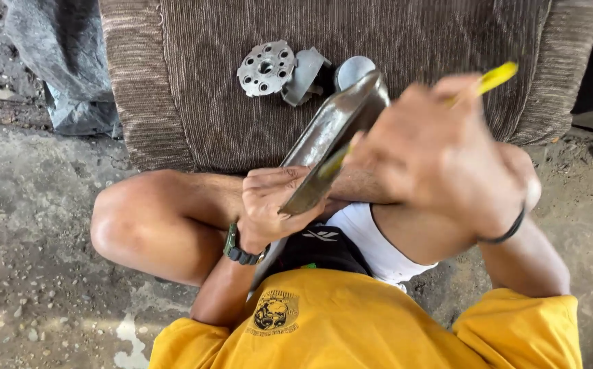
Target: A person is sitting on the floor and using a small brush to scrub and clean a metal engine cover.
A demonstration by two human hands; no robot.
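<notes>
My left hand [269, 205] gripped the long curved grey metal blade [330, 137]; my right hand [440, 154], clasping a yellow-handled tool [491, 78], worked its surface.

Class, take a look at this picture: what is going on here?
A person sits on the ground in front of a brown cushion. The left hand grips a long curved metal part resting across the lap. The right hand holds a yellow-handled tool against it; its tip is hidden. On the cushion lie a round holed metal disc and other grey metal pieces, untouched.
</notes>
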